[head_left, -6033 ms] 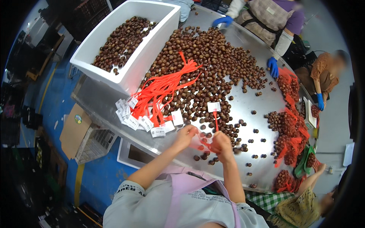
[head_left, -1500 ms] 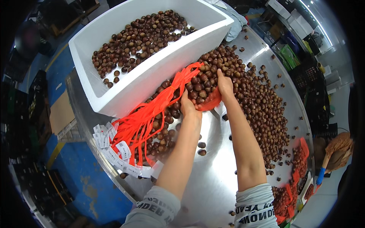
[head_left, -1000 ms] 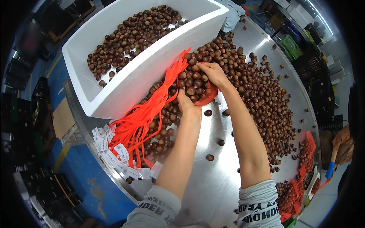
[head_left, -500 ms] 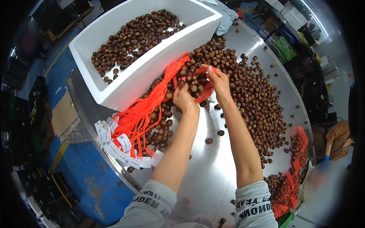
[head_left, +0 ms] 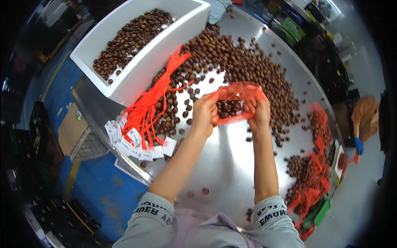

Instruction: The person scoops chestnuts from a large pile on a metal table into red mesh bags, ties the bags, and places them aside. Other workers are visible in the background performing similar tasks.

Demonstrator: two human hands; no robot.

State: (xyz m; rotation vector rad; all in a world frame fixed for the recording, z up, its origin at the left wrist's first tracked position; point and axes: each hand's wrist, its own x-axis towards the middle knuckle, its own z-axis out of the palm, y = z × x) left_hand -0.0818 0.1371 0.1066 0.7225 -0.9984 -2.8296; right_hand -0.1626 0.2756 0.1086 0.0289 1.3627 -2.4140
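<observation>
My left hand point(head_left: 204, 115) and my right hand point(head_left: 259, 109) grip opposite sides of a red net bag point(head_left: 233, 93), fingers curled into its mesh. Between them the bag's mouth is stretched wide, showing several round brown nuts point(head_left: 227, 109) inside. The bag is over the shiny metal table point(head_left: 227, 177). To the left of my left hand lies a tied bunch of red net bags point(head_left: 155, 97) with white tags point(head_left: 134, 136) at the near end. Loose brown nuts point(head_left: 258, 66) form a large heap beyond my hands and to their right.
A white foam box point(head_left: 161, 43) holding more nuts stands at the far left. Filled red net bags point(head_left: 316, 165) line the table's right edge, near a green object point(head_left: 321, 214). Another person's blue-gloved hand point(head_left: 358, 145) is beyond that edge. A grey cloth point(head_left: 218, 11) lies beside the box.
My hands have moved right and nearer, away from the nuts by the foam box, bringing the net bag along. Its mouth is now spread between both hands. The view has shifted.
</observation>
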